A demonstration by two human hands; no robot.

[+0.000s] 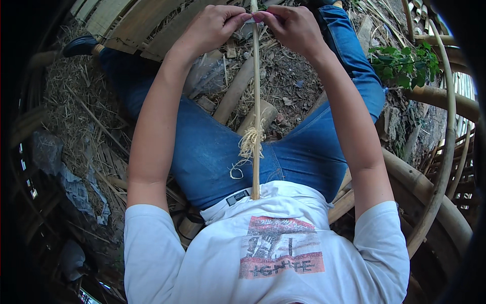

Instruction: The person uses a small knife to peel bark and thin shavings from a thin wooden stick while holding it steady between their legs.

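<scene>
A long, thin bamboo stick [256, 101] stretches away from my waist, its near end resting against my white shirt. At the far part of it, my left hand [215, 28] is closed in a pinch on the stick's left side. My right hand [298, 30] pinches from the right side, thumb toward the stick. Between the two thumbs, across the stick, a small whitish and pink piece [249, 20] shows; its kind is too small to tell. Curly pale shavings [250, 144] hang on the stick and lie on my jeans near my lap.
Thick bamboo poles [235, 91] lie on the ground between my legs. Wooden slats [136, 25] are at the far left, over straw [76, 101]. A green leafy plant [405, 66] and a curved bamboo pole [448, 111] stand at the right. Crumpled plastic [205, 73] lies near the left knee.
</scene>
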